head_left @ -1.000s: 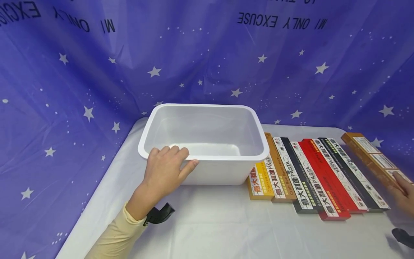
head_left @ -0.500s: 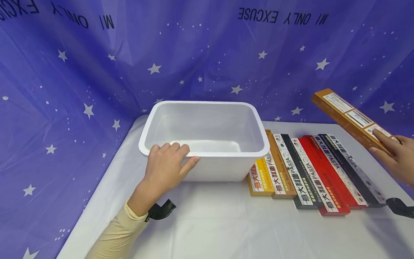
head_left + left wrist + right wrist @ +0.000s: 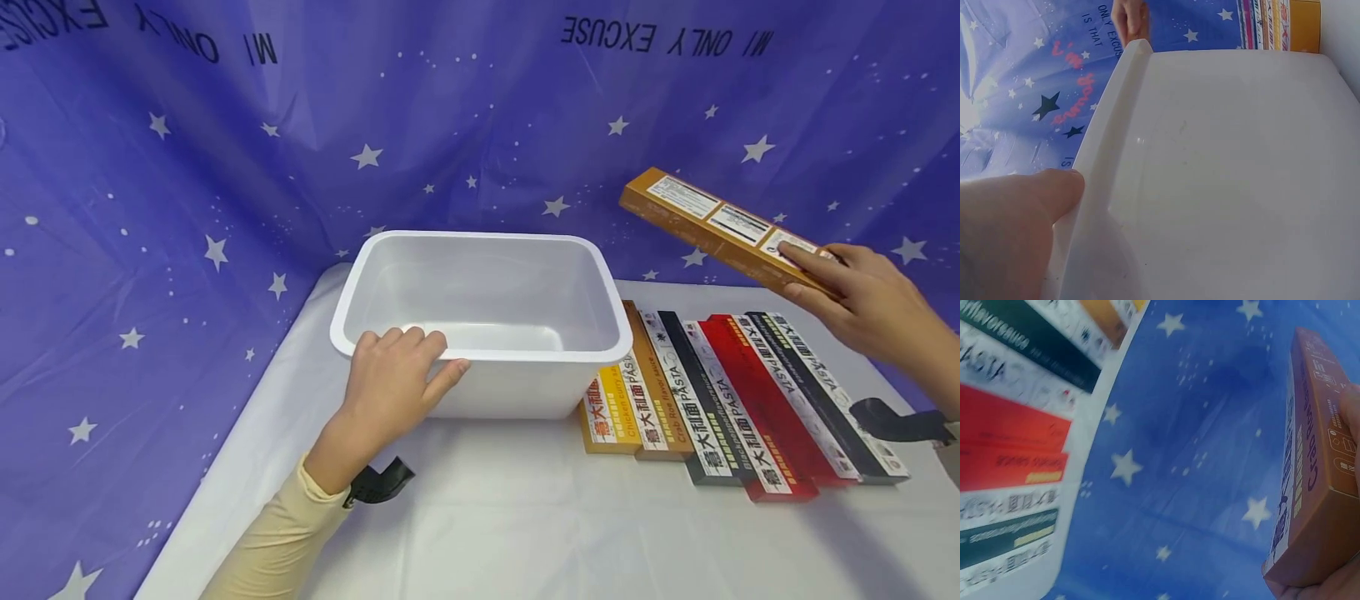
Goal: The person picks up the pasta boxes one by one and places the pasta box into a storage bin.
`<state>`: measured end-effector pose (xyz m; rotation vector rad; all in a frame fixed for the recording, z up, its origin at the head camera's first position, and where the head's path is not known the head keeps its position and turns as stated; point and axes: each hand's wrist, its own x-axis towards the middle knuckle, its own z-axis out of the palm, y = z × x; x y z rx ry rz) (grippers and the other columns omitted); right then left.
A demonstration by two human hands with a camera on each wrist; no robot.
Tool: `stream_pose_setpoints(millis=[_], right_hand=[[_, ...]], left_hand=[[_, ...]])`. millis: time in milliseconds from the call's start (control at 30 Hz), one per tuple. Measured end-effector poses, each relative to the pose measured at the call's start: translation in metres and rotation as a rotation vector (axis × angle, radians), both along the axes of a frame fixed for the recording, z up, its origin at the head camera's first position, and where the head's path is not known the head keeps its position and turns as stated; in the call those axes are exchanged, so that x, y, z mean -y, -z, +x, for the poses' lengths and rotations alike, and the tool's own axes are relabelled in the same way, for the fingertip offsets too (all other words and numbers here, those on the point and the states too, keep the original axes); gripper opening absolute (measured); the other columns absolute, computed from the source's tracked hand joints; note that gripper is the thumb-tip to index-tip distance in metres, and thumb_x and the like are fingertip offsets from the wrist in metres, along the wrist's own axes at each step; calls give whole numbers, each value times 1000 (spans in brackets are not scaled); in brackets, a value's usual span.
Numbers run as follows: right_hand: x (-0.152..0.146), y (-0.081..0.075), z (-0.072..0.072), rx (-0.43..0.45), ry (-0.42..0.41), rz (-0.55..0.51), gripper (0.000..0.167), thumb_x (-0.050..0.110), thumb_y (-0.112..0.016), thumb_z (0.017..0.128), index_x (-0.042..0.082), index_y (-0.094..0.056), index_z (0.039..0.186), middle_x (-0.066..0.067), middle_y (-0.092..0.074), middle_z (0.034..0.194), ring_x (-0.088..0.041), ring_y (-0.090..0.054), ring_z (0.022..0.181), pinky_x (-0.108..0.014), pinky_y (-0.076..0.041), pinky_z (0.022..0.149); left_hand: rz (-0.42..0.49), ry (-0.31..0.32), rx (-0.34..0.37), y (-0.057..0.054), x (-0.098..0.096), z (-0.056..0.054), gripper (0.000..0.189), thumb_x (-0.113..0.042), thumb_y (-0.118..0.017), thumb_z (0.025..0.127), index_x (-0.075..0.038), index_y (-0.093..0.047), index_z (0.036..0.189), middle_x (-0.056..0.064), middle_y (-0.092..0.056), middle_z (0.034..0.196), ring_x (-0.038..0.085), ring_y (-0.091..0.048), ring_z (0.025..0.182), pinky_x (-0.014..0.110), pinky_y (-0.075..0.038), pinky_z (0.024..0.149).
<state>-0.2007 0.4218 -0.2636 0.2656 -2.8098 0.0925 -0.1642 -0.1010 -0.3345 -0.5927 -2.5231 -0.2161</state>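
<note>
My right hand [image 3: 862,292] grips one end of a long orange-brown pasta box [image 3: 720,225], held up in the air above the row of boxes and tilted with its far end pointing left. In the right wrist view the pasta box [image 3: 1316,462] shows "Crab Roe" lettering, with fingers at its right side. My left hand [image 3: 393,383] holds the front rim of a white plastic tub [image 3: 525,387], fingers curled over the edge and thumb along the outside. The thumb [image 3: 1063,187] lies against the rim in the left wrist view. No box shows inside the tub.
Several pasta boxes lie side by side right of the tub: a yellow box [image 3: 611,417], a brown box [image 3: 660,417], dark boxes and red boxes [image 3: 757,392]. The tub overlaps the yellow one in the head view. A purple star-printed cloth [image 3: 480,108] hangs behind the white table [image 3: 525,517].
My right hand has lifted the crab roe pasta box from the right edge of the table and carried it up and left towards the tub. The left hand stays on the rim.
</note>
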Motion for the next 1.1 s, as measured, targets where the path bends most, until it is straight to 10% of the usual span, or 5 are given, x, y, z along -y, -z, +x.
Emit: stream_pose_setpoints(millis=[433, 1100], right_hand=[[63, -35, -33, 47, -191, 52, 56, 29, -55, 104, 19, -39, 157, -38, -35, 145, -58, -34, 127, -77, -37, 92], [148, -31, -63, 30, -552, 25, 50, 22, -66, 98, 16, -55, 147, -29, -52, 137, -41, -50, 111, -58, -44, 86]], left_hand=[[-11, -2, 4, -1, 0, -1, 41, -52, -60, 97, -15, -56, 81, 1, -52, 67, 24, -53, 63, 40, -36, 61], [-21, -3, 12, -1, 1, -1, 40, -53, -60, 97, -15, -58, 83, 1, -55, 69, 24, -55, 65, 41, -38, 63]])
